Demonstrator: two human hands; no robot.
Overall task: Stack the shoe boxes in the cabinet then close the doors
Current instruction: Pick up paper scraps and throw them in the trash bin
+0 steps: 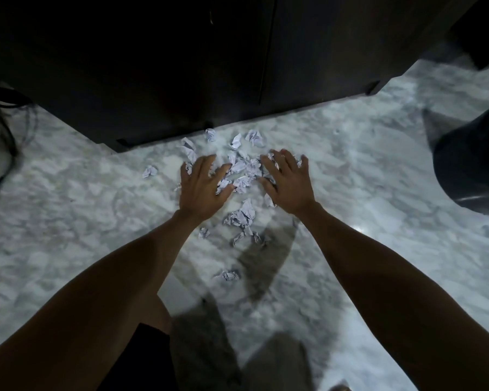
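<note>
A dark cabinet (181, 66) fills the top of the view, its two doors shut with a thin seam between them. No shoe boxes are visible. On the marble floor in front of it lie several crumpled bits of white paper (244, 173). My left hand (202, 187) and my right hand (287, 183) are both spread flat, palms down, on either side of the paper pile, fingers apart and touching some scraps. Neither hand holds anything.
More paper scraps (242, 217) trail toward me across the grey-white marble floor (364, 193). A dark rounded object (472, 165) stands at the right. Cables (0, 114) lie at the far left. My knee in dark shorts (147, 351) is at the bottom.
</note>
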